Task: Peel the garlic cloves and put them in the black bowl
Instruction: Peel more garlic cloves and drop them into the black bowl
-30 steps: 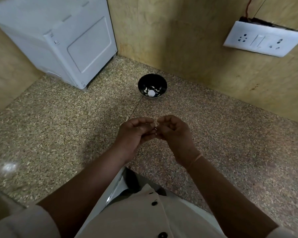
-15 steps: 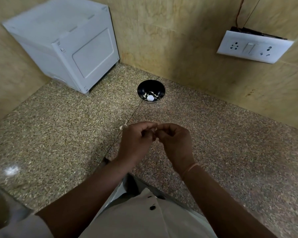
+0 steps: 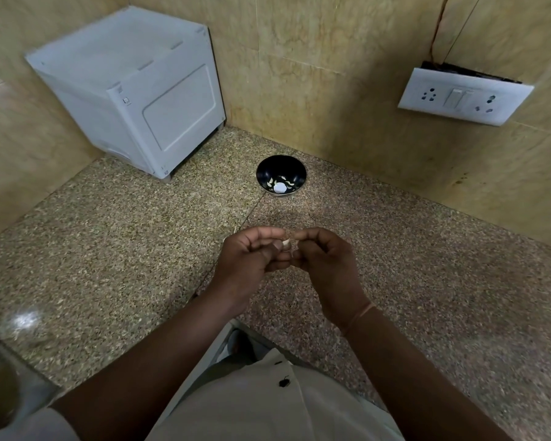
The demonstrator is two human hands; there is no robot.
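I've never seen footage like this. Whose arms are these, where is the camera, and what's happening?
No machine here: a person wears a camera on the head, looking down at their own arms. The left hand and right hand meet above a speckled counter, fingers pinching a small garlic clove between them, apparently peeling it. Further back stands a black bowl holding pale pieces, likely peeled cloves. A white appliance sits in the corner; a socket panel hangs on the wall.

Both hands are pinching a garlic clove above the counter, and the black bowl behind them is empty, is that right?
Not quite. The bowl is not empty: the head view shows pale cloves lying in its bottom. The rest holds: the left hand and right hand pinch a clove above the counter, with the bowl behind them.
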